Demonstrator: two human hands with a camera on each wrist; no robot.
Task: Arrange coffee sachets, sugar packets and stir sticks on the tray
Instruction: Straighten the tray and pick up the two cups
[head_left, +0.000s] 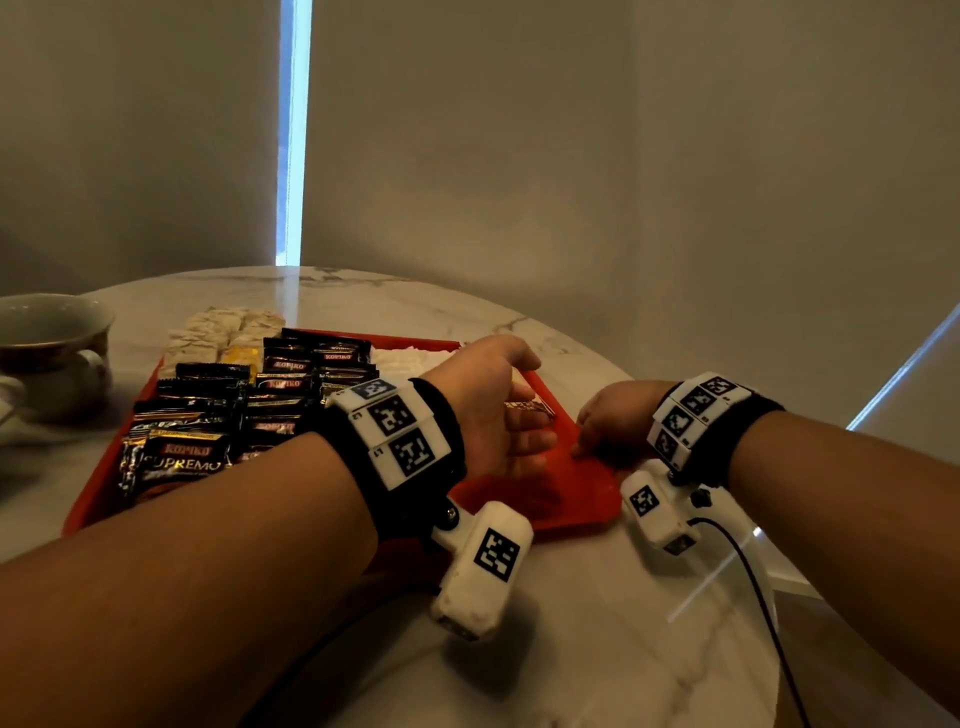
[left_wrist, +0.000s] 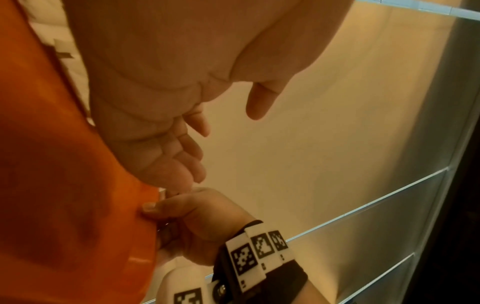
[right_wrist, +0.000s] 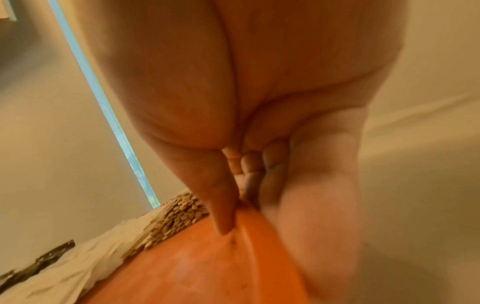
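From the head camera, a red tray (head_left: 545, 499) sits on a marble table (head_left: 597, 623), its left half packed with black coffee sachets (head_left: 291, 384), with pale packets (head_left: 218, 332) at its far left corner and a bundle of stir sticks (head_left: 530, 407) near its right edge. The left hand (head_left: 493, 410) hangs over the tray's right side, fingers loosely spread and holding nothing. The right hand (head_left: 613, 421) pinches the tray's right rim. A white cup (head_left: 49, 338) stands on the table to the tray's left.

The left wrist camera shows the left hand (left_wrist: 166, 115) relaxed and empty beside the tray (left_wrist: 57, 185), while the right hand (left_wrist: 192, 222) presses its thumb on the rim.

The right wrist camera shows the right hand (right_wrist: 259, 144) gripping the tray (right_wrist: 207, 263) rim between thumb and curled fingers, the stir sticks (right_wrist: 176, 218) farther along the tray.
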